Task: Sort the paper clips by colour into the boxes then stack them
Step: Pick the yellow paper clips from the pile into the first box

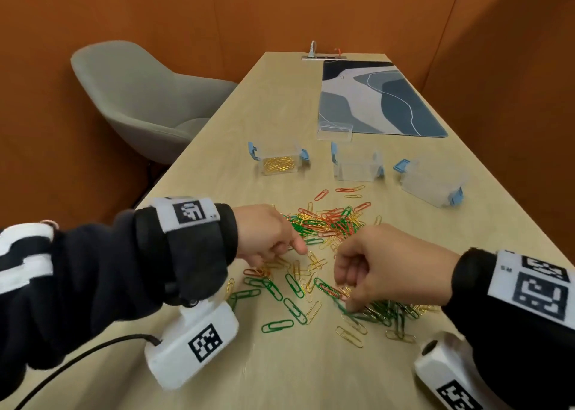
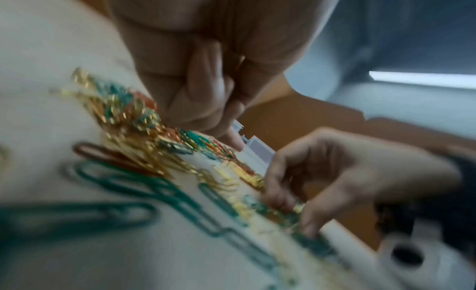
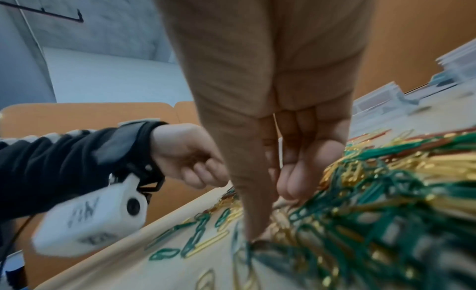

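Note:
A mixed pile of green, red and gold paper clips point(image 1: 329, 223) lies mid-table, with looser clips point(image 1: 292, 288) spread toward me. Three clear boxes with blue latches stand behind it: the left box point(image 1: 280, 160) holds gold clips, the middle box point(image 1: 357, 168) and the tilted right box point(image 1: 432, 184) look empty. My left hand point(image 1: 280, 244) has its fingers curled and its index finger pointing down at the clips point(image 2: 231, 139); no clip shows in it. My right hand point(image 1: 348, 288) is curled, thumb down on the clips point(image 3: 255, 235), pinching gold clips point(image 2: 298, 208).
A clear lid point(image 1: 334, 131) lies behind the boxes at the edge of a blue-grey desk mat point(image 1: 373, 98). A grey chair point(image 1: 140, 98) stands left of the table. Bare tabletop point(image 1: 295, 372) lies between the clips and me.

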`<state>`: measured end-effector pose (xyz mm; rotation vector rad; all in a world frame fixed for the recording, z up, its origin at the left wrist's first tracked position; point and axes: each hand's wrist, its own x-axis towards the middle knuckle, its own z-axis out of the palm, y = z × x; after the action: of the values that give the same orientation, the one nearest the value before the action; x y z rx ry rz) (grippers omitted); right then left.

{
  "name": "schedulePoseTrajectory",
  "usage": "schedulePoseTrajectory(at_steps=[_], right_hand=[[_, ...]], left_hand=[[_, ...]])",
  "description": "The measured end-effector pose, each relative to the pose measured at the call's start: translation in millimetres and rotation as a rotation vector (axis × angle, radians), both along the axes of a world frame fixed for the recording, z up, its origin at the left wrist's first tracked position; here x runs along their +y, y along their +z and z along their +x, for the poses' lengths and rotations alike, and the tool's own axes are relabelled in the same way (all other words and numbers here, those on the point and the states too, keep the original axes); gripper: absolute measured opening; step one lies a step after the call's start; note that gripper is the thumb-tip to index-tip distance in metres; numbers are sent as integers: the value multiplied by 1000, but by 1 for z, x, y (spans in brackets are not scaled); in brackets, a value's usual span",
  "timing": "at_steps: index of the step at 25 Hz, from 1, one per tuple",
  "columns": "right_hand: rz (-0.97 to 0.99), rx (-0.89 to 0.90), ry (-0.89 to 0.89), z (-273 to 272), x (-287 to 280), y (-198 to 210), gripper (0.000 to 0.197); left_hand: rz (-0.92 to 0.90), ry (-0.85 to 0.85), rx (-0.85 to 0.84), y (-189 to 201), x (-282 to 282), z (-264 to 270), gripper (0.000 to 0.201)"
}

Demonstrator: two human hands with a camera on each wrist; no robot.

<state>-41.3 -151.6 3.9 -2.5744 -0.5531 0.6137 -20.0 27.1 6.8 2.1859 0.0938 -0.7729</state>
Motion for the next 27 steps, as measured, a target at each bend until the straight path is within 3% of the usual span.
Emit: schedulePoseTrajectory(at_steps=[2,5,10,15,18,22,27], right_hand=[[43,-38,-31,3,1,3,24],[-9,-107,-3,5,11,1,36],[-22,-51,22,5,11,0,32],[57,-107,6,9,11,1,46],[-39,-136,95,12,20,-5,54],[-53,-139,153,12,25,-10,35],[-63,-179,217,11,28,-8,18]], left_hand=[[287,-243,-263,2,-2,-4,15],[498,-452,-363,1,-2,-6,49],[466,-400,-403,-7,-2,-6,39],[496,-328,-435,-4,1,-4,42],[511,-391,-440,-8,-2,-6,32],[482,-386,-451,-8,1,-5,21],[502,-432,-451,-4,-8,-4,22]])
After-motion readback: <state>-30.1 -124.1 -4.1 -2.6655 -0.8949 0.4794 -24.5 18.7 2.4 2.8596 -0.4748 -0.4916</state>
